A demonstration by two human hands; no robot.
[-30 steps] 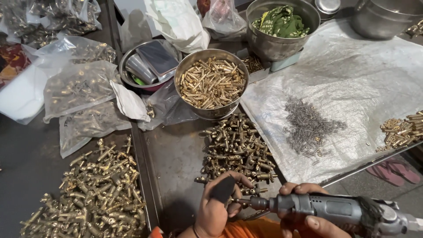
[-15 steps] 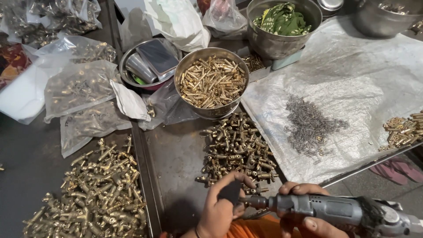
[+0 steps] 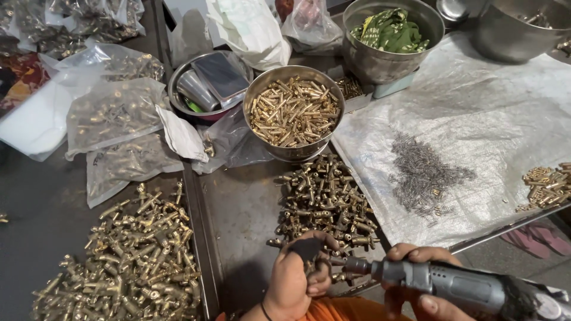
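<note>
At the bottom middle, the left hand (image 3: 295, 279) pinches a small brass piece tight so the tool tip can reach it. The right hand (image 3: 416, 279) wraps around the grey power tool (image 3: 452, 285). The brass pile (image 3: 324, 199) lies just above, close to grab.

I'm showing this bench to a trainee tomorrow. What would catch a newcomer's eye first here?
Probably the grey rotary tool in the right hand at the bottom edge, its tip meeting a small part pinched in the left hand. Next, the brass fittings: one heap just above the hands, a bigger one at lower left. Behind, a steel bowl brims with brass pins.
</note>
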